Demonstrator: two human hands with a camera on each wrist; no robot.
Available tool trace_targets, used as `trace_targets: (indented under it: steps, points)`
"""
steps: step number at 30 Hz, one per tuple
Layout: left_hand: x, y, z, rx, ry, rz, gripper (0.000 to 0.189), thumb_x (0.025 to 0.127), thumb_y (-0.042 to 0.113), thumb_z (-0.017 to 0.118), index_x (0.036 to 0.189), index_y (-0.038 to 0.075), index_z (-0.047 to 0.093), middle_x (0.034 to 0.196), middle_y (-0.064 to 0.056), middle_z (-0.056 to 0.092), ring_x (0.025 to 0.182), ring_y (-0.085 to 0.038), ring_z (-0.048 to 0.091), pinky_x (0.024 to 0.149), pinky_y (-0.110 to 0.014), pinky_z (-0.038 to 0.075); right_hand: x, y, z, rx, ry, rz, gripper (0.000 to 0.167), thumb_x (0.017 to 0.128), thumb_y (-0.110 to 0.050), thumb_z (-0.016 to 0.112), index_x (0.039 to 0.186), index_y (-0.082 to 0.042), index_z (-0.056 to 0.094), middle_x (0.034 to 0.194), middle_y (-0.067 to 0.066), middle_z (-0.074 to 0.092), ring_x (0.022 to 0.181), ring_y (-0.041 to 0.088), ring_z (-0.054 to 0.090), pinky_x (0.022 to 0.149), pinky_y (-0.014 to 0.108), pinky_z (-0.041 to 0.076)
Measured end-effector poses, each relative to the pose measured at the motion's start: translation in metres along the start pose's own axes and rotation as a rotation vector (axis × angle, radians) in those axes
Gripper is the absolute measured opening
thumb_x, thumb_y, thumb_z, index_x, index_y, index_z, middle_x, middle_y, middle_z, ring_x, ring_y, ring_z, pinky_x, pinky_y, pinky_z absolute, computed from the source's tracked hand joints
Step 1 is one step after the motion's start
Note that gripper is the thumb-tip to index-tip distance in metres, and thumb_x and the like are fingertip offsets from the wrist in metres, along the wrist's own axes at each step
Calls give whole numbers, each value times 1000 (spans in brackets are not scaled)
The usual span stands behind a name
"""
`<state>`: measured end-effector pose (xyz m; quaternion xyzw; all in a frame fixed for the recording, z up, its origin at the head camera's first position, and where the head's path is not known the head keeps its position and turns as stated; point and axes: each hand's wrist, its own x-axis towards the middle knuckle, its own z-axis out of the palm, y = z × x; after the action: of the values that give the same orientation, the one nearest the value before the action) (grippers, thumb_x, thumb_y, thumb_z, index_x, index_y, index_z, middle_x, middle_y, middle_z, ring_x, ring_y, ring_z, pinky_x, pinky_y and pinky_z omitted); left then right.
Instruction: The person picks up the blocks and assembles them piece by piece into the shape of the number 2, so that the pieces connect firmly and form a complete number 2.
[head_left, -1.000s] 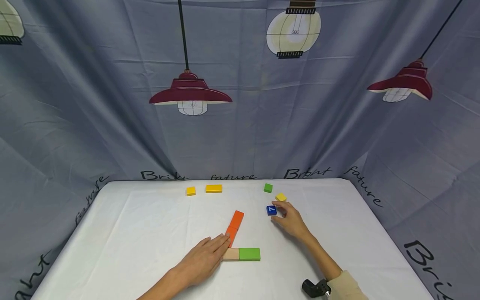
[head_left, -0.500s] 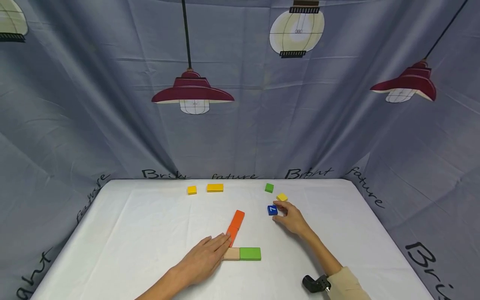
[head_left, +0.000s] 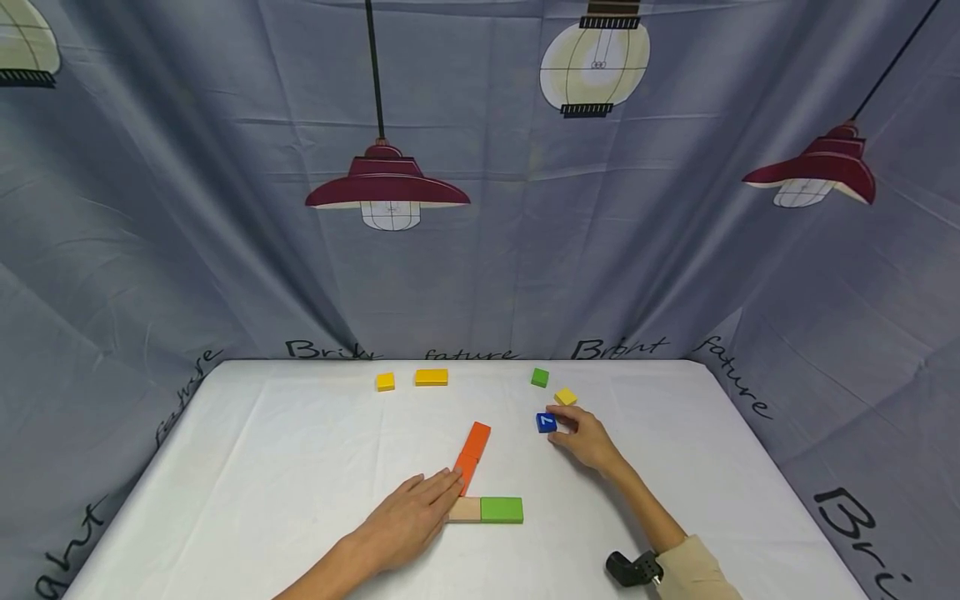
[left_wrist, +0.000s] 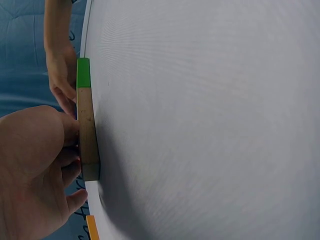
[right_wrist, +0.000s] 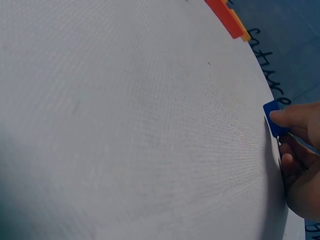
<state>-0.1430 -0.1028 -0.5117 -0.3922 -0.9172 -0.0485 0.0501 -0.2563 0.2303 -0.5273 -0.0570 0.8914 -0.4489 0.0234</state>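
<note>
In the head view my left hand (head_left: 408, 518) lies palm down with straight fingers over the left part of a plain wooden block (head_left: 467, 510). Its fingertips reach the lower end of two orange blocks (head_left: 472, 450) set end to end in a slanting line. A green block (head_left: 502, 510) joins the wooden one on the right. Farther back, my right hand (head_left: 588, 442) pinches a small blue block (head_left: 546, 422) marked with a 7 between thumb and fingers. The right wrist view shows the thumb on the blue block (right_wrist: 275, 119). The left fingertips are partly hidden in the left wrist view.
Behind the right hand lie a small yellow block (head_left: 566, 397) and a small green block (head_left: 540, 378). Two more yellow blocks, one square (head_left: 386, 382) and one long (head_left: 431, 377), sit near the far edge of the white table (head_left: 285, 467). A grey printed curtain (head_left: 480, 275) hangs behind.
</note>
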Motion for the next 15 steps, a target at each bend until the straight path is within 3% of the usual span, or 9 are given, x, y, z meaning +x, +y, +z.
trace_targets:
  steps: [15]
  points:
    - [-1, 0, -1, 4, 6, 8, 45, 105, 22, 50, 147, 5, 50, 152, -6, 46, 139, -20, 42, 107, -43, 41, 1, 2, 2, -14, 32, -16, 40, 87, 1, 74, 126, 0, 68, 127, 19, 63, 113, 33, 62, 97, 46, 49]
